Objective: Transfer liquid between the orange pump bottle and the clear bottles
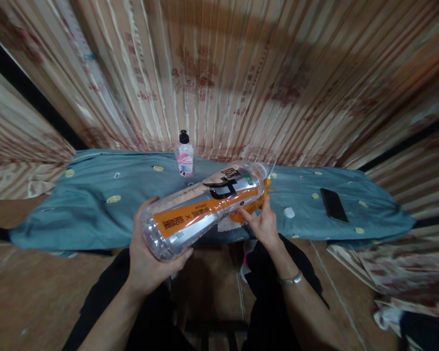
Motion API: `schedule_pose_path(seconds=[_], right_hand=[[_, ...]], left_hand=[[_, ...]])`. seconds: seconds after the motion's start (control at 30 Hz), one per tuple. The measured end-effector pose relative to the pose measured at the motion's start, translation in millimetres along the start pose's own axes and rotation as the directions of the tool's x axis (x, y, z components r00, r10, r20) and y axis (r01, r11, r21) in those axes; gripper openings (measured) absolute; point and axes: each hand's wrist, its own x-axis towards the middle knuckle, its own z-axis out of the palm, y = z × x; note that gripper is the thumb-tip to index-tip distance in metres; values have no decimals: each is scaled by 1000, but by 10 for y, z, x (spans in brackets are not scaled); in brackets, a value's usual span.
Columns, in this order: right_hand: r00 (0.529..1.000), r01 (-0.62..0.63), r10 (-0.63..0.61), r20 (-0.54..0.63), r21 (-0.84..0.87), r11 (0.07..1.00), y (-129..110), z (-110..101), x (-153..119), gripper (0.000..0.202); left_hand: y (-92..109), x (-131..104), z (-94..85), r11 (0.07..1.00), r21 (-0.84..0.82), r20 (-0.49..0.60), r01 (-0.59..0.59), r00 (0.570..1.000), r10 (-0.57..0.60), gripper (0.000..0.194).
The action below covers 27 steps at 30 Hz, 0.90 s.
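A large clear plastic bottle [205,209] with an orange and silver label lies tilted in the air, its mouth toward the upper right. My left hand [149,258] is wrapped around its base. Under the bottle's neck, my right hand [263,224] grips an orange see-through plastic thing [258,205], partly hidden by the bottle and fingers, so its kind is unclear. Its top is close to the bottle's mouth; whether they touch I cannot tell. On the cloth to the right lies a round white cap [289,212]. A whitish piece of tissue or paper [229,225] shows beneath the bottle.
A blue-green patterned cloth [88,195] covers the narrow table. Toward its back edge stands a small bottle [185,158] with a black top and pink label. A dark phone [334,205] lies at the right. Pleated curtains [219,87] hang behind, and dark poles flank the table.
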Motion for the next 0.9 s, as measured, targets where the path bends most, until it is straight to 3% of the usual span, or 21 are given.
schedule_pose_path(seconds=[0.9], right_hand=[[1000, -6, 6, 1, -3, 1000, -13, -2, -7, 91]], left_hand=[[45, 15, -5, 999, -44, 1, 23, 1000, -23, 92]])
